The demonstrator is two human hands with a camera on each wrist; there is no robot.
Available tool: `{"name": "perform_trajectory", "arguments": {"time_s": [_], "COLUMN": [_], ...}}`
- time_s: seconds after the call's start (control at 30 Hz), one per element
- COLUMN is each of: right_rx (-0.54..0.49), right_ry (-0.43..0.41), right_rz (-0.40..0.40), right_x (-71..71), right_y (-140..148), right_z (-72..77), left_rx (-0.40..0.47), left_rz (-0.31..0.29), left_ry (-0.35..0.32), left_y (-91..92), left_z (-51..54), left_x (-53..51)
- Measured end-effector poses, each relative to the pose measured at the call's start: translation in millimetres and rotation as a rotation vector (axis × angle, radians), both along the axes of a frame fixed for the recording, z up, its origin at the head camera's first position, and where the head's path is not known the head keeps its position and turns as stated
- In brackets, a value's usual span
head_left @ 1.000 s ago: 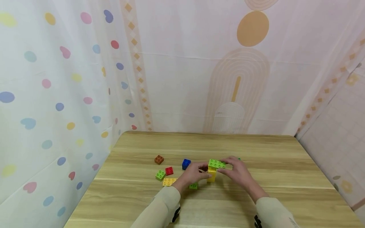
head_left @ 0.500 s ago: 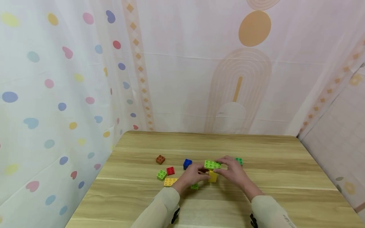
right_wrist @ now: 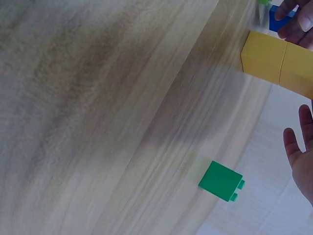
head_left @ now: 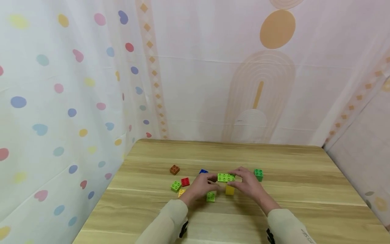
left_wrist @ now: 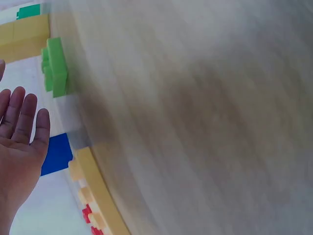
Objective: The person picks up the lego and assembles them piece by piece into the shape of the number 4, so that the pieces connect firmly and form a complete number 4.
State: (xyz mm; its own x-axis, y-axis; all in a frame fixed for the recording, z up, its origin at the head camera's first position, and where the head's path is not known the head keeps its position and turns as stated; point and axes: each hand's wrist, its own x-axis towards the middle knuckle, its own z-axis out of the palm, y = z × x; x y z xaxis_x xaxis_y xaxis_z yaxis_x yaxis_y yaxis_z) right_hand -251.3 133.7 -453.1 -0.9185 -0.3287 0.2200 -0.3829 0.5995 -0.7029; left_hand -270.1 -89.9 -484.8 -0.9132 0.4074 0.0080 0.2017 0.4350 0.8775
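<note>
My right hand [head_left: 248,183] pinches a lime-green eight-stud toy building brick [head_left: 225,177] between thumb and fingers. The brick lies flat above a stack of yellow bricks [head_left: 230,189]; whether it touches the stack cannot be told. Two yellow blocks of that stack show in the right wrist view, one on the other. My left hand [head_left: 201,186] is at the lime brick's left end, thumb and fingers spread apart. In the left wrist view the same hand [left_wrist: 19,147] has nearly straight fingers. A smaller lime brick [head_left: 211,197] lies on the table beneath it.
Left of my left hand lie a brown brick [head_left: 174,169], a red brick [head_left: 185,182], another lime brick [head_left: 176,186] and a flat yellow brick [left_wrist: 100,191]. A blue brick [head_left: 203,171] is partly behind the hand. A green brick [head_left: 258,175] stands right of my right hand.
The lime brick has shifted left over the yellow stack with my right hand. My left hand has come away from the yellow stack. The head view has turned slightly left.
</note>
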Motion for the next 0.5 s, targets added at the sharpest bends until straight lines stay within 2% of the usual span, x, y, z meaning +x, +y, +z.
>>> {"name": "perform_trajectory", "arguments": {"time_s": [0.23,0.5], "right_rx": [0.003,0.007], "right_ry": [0.000,0.004], "right_rz": [-0.009,-0.024], "right_x": [0.8,-0.2], "right_y": [2.0,3.9], "right_z": [-1.7,-2.9], "left_rx": [0.003,-0.003], "left_rz": [0.010,0.064], "left_ry": [0.002,0.004], "left_y": [-6.6,-21.0], "left_z": [11.4,22.1], "left_x": [-0.1,-2.5]}}
